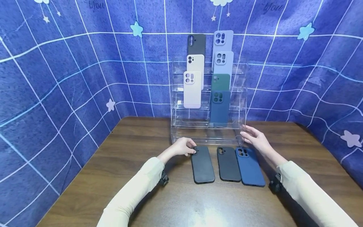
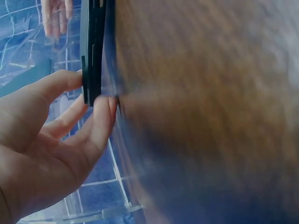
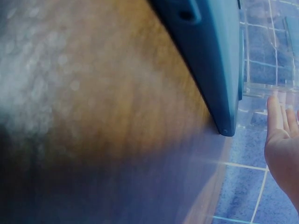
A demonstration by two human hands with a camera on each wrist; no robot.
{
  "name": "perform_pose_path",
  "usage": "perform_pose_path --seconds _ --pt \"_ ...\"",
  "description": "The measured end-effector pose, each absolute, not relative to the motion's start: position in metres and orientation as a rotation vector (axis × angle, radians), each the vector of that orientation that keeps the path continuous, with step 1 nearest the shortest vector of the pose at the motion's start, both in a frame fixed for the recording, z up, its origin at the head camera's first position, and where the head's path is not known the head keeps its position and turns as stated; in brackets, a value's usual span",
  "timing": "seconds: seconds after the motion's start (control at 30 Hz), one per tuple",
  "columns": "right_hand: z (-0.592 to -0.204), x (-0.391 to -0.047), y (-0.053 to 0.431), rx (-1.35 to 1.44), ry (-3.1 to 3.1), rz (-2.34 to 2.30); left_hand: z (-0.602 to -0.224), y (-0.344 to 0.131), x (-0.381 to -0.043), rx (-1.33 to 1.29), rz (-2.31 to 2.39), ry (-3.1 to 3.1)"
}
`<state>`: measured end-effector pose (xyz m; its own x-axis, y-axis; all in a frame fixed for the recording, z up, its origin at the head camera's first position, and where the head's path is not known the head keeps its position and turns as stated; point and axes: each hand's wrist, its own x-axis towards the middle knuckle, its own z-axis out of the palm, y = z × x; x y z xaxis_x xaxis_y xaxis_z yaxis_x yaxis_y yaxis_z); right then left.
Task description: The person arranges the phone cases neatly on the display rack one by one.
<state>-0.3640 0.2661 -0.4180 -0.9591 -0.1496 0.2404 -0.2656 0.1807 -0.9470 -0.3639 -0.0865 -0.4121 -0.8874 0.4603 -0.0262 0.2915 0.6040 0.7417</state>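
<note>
My left hand (image 1: 183,147) pinches a black phone case (image 1: 203,165) by its upper left corner, at the camera cutout. In the left wrist view the thumb (image 2: 70,80) lies on one face of that case (image 2: 92,56) and the fingertips are at its other side. My right hand (image 1: 256,138) has its fingers extended at the lower right side of the clear acrylic rack (image 1: 187,131), holding no case. Beside that hand lies a blue phone case (image 1: 251,168), with a second black case (image 1: 229,165) against its left edge.
On the rack's tiers stand a dark case (image 1: 197,45), two whitish cases, two lavender cases (image 1: 227,37), a green case (image 1: 224,82) and a blue case (image 1: 219,112). A blue patterned cloth (image 1: 85,63) hangs behind and beside the wooden table (image 1: 136,135).
</note>
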Motion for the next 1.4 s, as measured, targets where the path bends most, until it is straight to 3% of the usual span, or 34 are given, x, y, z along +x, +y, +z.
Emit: perform_pose_path --seconds 0.3,1.13,1.4 --pt "-0.418 -0.365 0.268 0.427 -2.319 1.929 -0.408 -0.095 -0.37 0.594 1.461 2.481" --pt "-0.421 -0.364 0.265 0.404 -2.338 1.93 -0.393 -0.106 -0.369 0.632 1.697 2.761" --pt "-0.42 -0.364 0.267 0.396 -2.337 1.924 -0.385 -0.106 -0.367 0.837 1.529 2.946"
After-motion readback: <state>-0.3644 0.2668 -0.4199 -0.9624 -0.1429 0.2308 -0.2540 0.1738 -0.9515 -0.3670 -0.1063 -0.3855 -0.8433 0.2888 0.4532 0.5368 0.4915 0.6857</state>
